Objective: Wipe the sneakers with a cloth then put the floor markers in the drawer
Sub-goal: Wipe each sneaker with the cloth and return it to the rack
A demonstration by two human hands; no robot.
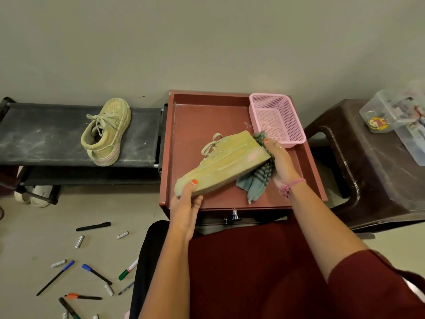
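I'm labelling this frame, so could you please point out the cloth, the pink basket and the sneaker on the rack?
cloth (255, 186), head view, hanging lower fold.
pink basket (296, 126), head view, right mesh wall.
sneaker on the rack (108, 134), head view, its side.

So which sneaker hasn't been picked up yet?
Look at the dark shoe rack left of the red drawer unit. The sneaker on its top shelf is the one: it stands alone and untouched, while its twin is in both hands.

No legible text, labels or numbers anywhere in view.
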